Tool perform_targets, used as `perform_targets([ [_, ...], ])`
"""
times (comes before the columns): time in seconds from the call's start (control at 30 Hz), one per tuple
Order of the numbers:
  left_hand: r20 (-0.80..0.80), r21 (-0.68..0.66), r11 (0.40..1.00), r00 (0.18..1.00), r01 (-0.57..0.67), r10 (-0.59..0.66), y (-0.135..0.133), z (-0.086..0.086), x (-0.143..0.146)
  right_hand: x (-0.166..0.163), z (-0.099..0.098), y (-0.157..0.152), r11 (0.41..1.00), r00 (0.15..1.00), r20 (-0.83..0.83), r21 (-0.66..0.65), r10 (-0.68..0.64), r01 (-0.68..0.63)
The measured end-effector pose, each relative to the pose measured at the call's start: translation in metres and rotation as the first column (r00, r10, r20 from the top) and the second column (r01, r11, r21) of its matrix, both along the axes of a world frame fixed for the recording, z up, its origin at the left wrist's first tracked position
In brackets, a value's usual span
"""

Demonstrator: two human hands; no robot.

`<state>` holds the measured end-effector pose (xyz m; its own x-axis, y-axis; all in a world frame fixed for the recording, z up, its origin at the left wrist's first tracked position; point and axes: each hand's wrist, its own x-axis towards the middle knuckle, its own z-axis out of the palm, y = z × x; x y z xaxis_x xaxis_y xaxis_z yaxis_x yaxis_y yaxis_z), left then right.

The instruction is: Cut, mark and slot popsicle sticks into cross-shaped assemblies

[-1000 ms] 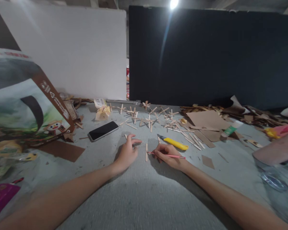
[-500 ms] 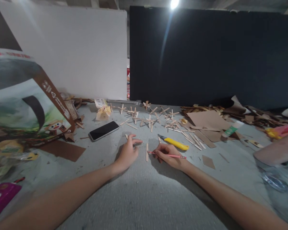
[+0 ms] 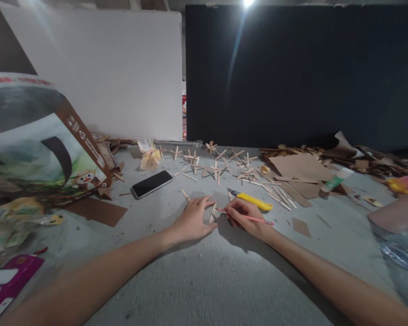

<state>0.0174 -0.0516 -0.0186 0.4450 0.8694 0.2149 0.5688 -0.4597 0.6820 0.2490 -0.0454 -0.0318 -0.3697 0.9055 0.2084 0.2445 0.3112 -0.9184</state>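
My left hand [image 3: 193, 218] is curved around a short wooden craft stick [image 3: 213, 213] on the table, fingertips by its far end and thumb by its near end, steadying it. A slim pink pencil [image 3: 255, 219] is pinched in my right hand [image 3: 245, 216], its tip at the right side of the stick. A yellow utility knife [image 3: 253, 200] lies just beyond my right hand, partly over another stick. Beyond my left hand, one more craft stick [image 3: 185, 195] rests on the table. Several crossed sticks [image 3: 216, 170] stand or lie farther back.
A phone [image 3: 152, 184] lies to the left, near a large printed bag [image 3: 54, 149] and a brown cardboard piece [image 3: 95, 210]. At right are cardboard sheets [image 3: 294, 165], a glue stick [image 3: 336, 180] and loose sticks [image 3: 275, 195]. A purple tool [image 3: 15, 283] sits at near left.
My left hand has moved right, from beside the craft stick to around it. The stick is now slightly tilted. My right hand still holds the pencil; the view has shifted slightly.
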Motion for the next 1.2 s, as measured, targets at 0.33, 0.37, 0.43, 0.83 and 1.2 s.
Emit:
perform_targets([
  [0.33,-0.045,0.16,0.961,0.971,-0.223,0.233,-0.003,-0.003,0.001,0.001,-0.001,0.003,0.959,0.961,0.081,0.133,-0.264,0.252],
  [0.37,-0.092,0.208,0.948,0.96,-0.24,0.263,-0.005,-0.002,0.001,0.001,0.0,0.003,0.958,0.96,0.074,0.121,-0.27,0.26],
  [0.43,-0.169,0.263,0.945,0.955,-0.193,0.242,-0.008,0.001,0.002,0.002,0.0,0.002,0.962,0.963,0.055,0.094,-0.263,0.257],
  [0.83,0.132,-0.053,0.991,0.983,-0.125,0.131,0.001,0.005,-0.002,0.008,-0.009,0.007,0.902,0.968,0.008,0.366,-0.251,0.231],
  [1.2,-0.053,0.039,0.999,0.999,-0.005,0.007,0.003,0.003,-0.003,0.011,-0.007,0.0,0.848,0.965,0.174,0.523,-0.197,0.079],
])
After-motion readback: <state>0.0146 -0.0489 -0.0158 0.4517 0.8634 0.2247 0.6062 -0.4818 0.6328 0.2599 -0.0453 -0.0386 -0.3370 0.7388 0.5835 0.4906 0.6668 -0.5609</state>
